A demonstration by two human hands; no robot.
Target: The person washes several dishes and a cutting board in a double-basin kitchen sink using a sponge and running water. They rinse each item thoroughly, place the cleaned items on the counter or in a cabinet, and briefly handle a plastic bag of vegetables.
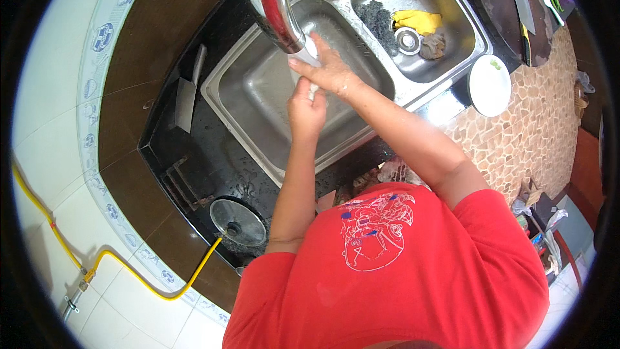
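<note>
A chrome faucet [276, 9] curves over the larger steel sink basin [256, 87]. Just below its spout, my right hand [329, 69] has thumb and fingers spread around something white and wet; whether this is an object or running water cannot be told. Close beneath, my left hand [307, 109] is curled, with a small pale item [314, 89] showing between its fingers. The two hands meet or nearly meet, and part of the fingers is hidden.
The smaller basin [455, 58] holds a yellow cloth [417, 20], dark mesh [378, 24] and a drain strainer [408, 40]. Right: a round chopping board [489, 5] with a knife [520, 2], and a white plate [489, 86]. Left: a cleaver [186, 104], a metal rack [179, 184] and a glass lid [237, 220].
</note>
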